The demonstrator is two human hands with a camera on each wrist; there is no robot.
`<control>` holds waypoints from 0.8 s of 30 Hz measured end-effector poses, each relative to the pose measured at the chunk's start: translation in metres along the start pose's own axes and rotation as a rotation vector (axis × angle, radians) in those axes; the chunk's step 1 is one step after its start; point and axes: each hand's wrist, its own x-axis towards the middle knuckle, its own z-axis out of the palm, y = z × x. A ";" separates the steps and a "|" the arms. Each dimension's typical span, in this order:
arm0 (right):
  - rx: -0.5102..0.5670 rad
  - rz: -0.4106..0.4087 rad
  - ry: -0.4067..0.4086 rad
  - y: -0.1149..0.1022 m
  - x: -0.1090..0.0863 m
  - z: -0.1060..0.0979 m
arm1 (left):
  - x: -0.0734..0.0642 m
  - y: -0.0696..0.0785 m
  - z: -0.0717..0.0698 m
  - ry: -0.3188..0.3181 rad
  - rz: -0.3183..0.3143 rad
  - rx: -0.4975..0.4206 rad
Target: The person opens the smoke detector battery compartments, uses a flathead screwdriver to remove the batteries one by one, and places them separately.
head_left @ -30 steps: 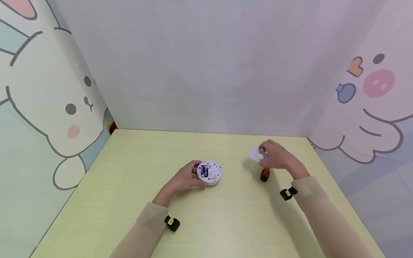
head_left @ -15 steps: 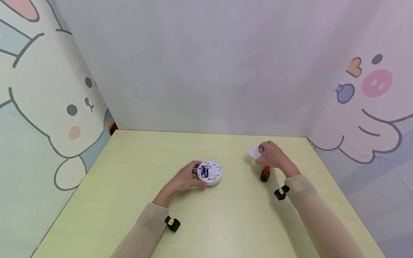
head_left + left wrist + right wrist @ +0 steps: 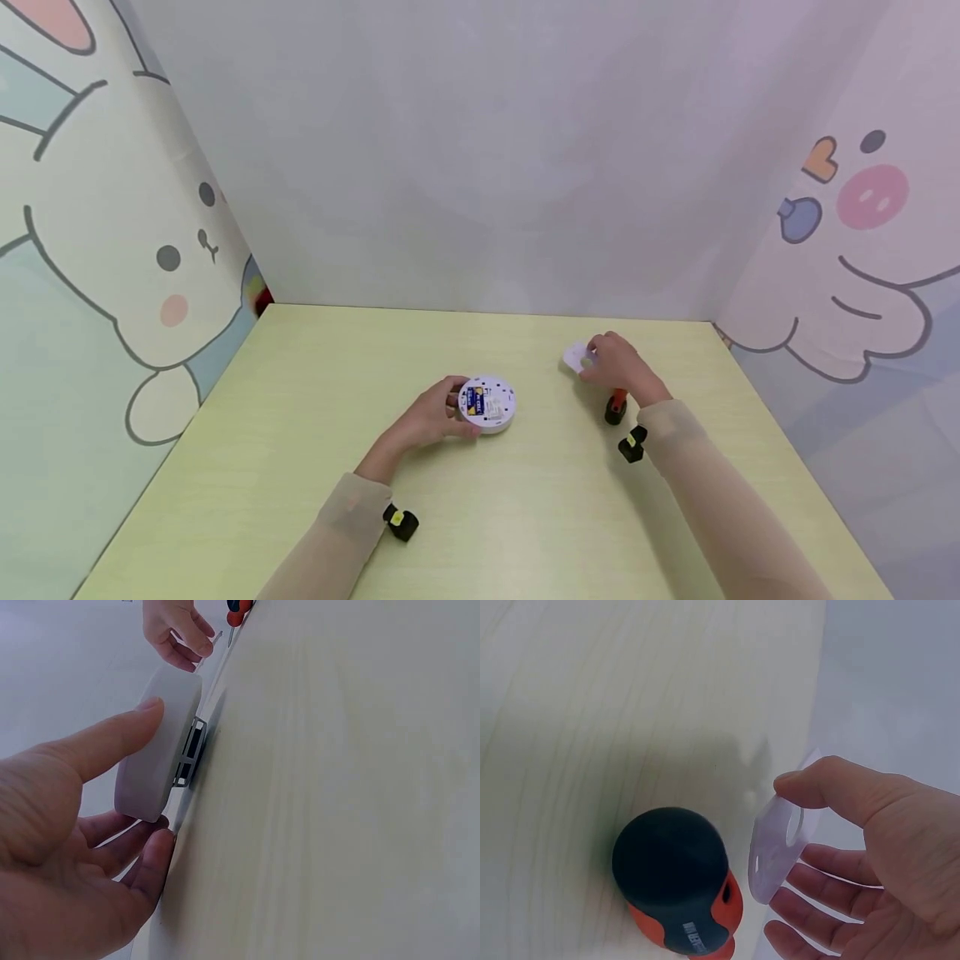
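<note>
My left hand [image 3: 429, 415] holds a round white smoke detector [image 3: 498, 397] by its side, thumb at the near edge and fingers at the far edge. A blue and yellow battery [image 3: 476, 399] shows in its upturned face. In the left wrist view, a slotted part [image 3: 191, 754] sticks out of the detector's underside, toward the table. Farther right, my right hand [image 3: 621, 367] pinches a thin white mounting plate [image 3: 574, 357] with a round hole, tilted above the table. Just below that hand lies a screwdriver [image 3: 667, 862] with a black and red handle; its shaft appears in the left wrist view.
The pale wooden table [image 3: 360, 350] backs onto a grey curtain [image 3: 480, 183]. Side hangings carry a cartoon rabbit [image 3: 120, 250] and a cartoon pig [image 3: 870, 217]. Black wrist cameras hang at both cuffs.
My right hand has moved left and slightly toward the detector, carrying the mounting plate. The left hand and the smoke detector stay in place, as does the screwdriver.
</note>
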 end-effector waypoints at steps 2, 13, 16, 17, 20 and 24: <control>-0.009 0.008 -0.006 -0.002 0.001 0.000 | 0.000 0.000 0.000 -0.002 -0.001 -0.002; -0.039 0.044 -0.061 -0.010 0.004 0.003 | 0.000 0.002 -0.001 -0.004 -0.011 -0.008; -0.050 0.043 -0.076 -0.011 0.004 0.003 | 0.001 0.001 0.000 -0.005 -0.013 -0.004; -0.055 0.044 -0.079 -0.012 0.004 0.003 | 0.001 0.000 0.000 -0.005 -0.013 -0.004; -0.063 0.052 -0.087 -0.012 0.005 0.003 | 0.000 0.000 0.000 -0.005 -0.013 -0.003; -0.065 0.062 -0.096 -0.010 0.006 0.005 | 0.000 -0.001 -0.001 -0.005 -0.010 -0.001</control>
